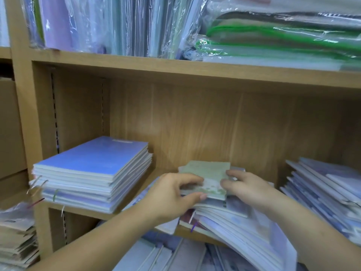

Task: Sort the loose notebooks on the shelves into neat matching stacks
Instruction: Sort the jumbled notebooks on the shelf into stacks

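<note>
A pale green notebook [210, 173] lies on top of a loose, sagging pile of notebooks [240, 227] in the middle of the wooden shelf [82, 213]. My left hand [172, 194] grips the green notebook's left edge, thumb underneath and fingers on top. On its right edge, my right hand [244, 186] pinches it with curled fingers. A neat stack of blue notebooks [93, 173] stands to the left. Further right, a slanted heap of pale purple notebooks [322, 192] leans.
The shelf above holds upright plastic-wrapped folders [117, 24] and green-zipped pouches [283, 42]. More notebooks lie on the shelf below [175, 255]. A stack of beige booklets [17, 237] sits at the lower left, outside the wooden upright.
</note>
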### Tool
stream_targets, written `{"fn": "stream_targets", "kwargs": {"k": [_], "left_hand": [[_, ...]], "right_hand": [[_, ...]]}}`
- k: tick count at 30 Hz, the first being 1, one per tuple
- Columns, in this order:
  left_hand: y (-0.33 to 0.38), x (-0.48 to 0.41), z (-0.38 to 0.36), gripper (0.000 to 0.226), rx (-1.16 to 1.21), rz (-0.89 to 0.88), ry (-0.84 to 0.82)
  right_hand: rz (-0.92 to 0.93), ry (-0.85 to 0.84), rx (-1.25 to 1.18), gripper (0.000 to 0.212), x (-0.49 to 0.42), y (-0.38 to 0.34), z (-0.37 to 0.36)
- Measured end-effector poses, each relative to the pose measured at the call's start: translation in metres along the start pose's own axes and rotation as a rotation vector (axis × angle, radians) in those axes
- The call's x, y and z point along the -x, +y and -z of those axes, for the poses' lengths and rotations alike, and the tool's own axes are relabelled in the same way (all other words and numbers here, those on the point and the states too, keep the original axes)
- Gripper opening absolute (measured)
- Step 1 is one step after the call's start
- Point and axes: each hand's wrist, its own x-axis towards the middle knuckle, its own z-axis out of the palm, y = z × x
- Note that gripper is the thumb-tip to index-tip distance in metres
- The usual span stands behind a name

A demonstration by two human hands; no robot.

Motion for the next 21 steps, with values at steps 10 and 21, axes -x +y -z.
{"fn": "stream_targets", "kwargs": {"k": [10,21], "left_hand": [[-0.021,0.007,-0.018,0.028,0.474,0.454,0.055],[-0.011,0.009,-0.023,0.014,0.754,0.620,0.060]], "right_hand": [[0.009,0.057,0.156,0.070,-0.002,-0.002,-0.006],[-0.002,0.072,0.070,0.069,-0.002,-0.012,0.000]]}}
